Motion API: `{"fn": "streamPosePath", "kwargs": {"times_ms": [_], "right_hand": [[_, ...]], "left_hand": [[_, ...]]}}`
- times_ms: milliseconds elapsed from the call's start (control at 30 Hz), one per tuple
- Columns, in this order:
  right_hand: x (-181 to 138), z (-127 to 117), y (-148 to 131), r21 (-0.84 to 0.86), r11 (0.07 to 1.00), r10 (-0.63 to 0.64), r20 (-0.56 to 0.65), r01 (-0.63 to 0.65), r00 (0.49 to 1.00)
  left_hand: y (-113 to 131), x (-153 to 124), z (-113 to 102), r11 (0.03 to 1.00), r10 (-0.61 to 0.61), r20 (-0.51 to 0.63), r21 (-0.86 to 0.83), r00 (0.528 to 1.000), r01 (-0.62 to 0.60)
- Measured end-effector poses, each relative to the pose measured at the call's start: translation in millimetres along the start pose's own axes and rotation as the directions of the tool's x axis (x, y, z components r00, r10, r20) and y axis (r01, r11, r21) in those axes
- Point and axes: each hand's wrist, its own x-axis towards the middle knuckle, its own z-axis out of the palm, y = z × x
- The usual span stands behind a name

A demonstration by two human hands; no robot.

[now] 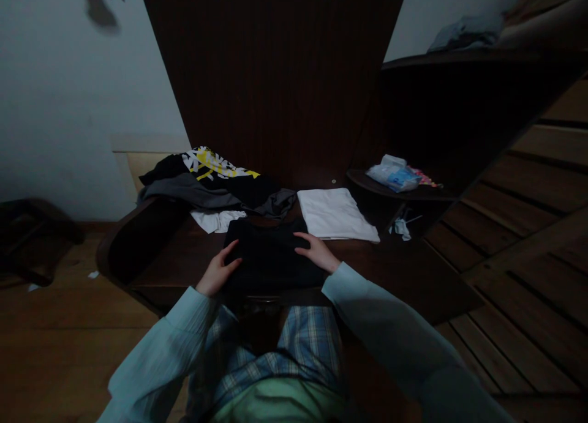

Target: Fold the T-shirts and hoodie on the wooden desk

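Observation:
A folded black shirt (271, 261) lies on the dark wooden desk in front of me, its neckline at the far side. My left hand (217, 271) rests at its left edge, thumb and fingers spread apart. On the right part of the shirt sits my right hand (318, 253), also open with the fingertips touching the cloth. Just beyond, to the right, is a folded white garment (335, 213). Behind the shirt to the left is a heap of dark clothes (215, 184) with a yellow and white print, and a white cloth (215, 221) pokes out beneath it.
The dark desk (390, 270) has a raised curved left side (119, 245). A tall dark panel (275, 86) stands behind it. To the right, a small shelf (404, 191) holds a plastic packet (395, 173). Wooden slats (528, 300) flank the desk's right side.

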Motion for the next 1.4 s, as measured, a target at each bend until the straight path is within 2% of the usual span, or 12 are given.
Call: {"fn": "streamPosePath", "kwargs": {"times_ms": [167,267,367,533,667,733,867,1033,1200,1300,1333,1400], "right_hand": [[-6.1,-50.1,-15.0,-0.180,0.961,-0.238,-0.149,0.210,0.960],[0.6,-97.7,-16.0,-0.315,0.936,-0.249,-0.275,0.158,0.928],[19.7,-144.9,-5.0,-0.376,0.922,-0.242,-0.382,0.089,0.892],[66.2,-194.3,36.3,-0.341,0.938,-0.219,-0.442,0.063,0.870],[80.2,-186.2,80.8,-0.260,0.951,0.047,-0.413,-0.168,0.910],[76.3,-171.0,100.2,-0.256,0.928,0.153,-0.400,-0.270,0.904],[67.6,-150.3,117.9,-0.269,0.916,0.160,-0.436,-0.297,0.886],[75.6,-165.7,102.6,-0.264,0.922,0.117,-0.508,-0.284,0.853],[69.3,-177.4,87.5,-0.018,0.946,0.235,-0.654,-0.325,0.719],[47.3,-159.3,88.3,0.274,0.935,0.353,-0.673,-0.224,0.650],[38.4,-150.1,89.5,0.396,0.901,0.408,-0.643,-0.174,0.648],[21.5,-131.8,91.9,0.556,0.822,0.462,-0.529,-0.120,0.712]], "left_hand": [[43.8,14.1,21.5,0.966,0.243,-0.007,0.095,0.970,-0.241],[81.0,45.7,48.6,0.902,0.397,-0.004,0.189,0.918,-0.389],[111.7,89.7,83.4,0.863,0.458,0.023,0.228,0.888,-0.451],[129.1,157.4,138.4,0.850,0.496,0.057,0.172,0.867,-0.498],[99.1,172.3,171.8,0.948,0.289,0.038,0.130,0.957,-0.291],[76.3,168.0,183.6,0.964,0.233,0.045,0.123,0.971,-0.237],[47.4,158.1,195.2,0.968,0.221,0.032,0.116,0.975,-0.223],[59.8,162.5,203.9,0.937,0.331,0.035,0.109,0.943,-0.332],[80.8,184.1,202.5,0.891,0.452,-0.013,0.053,0.892,-0.451],[77.9,197.1,196.5,0.913,0.384,-0.156,-0.084,0.910,-0.400],[73.4,198.9,195.8,0.924,0.313,-0.210,-0.158,0.926,-0.348],[60.2,197.1,197.1,0.929,0.134,-0.270,-0.300,0.954,-0.215]]}}
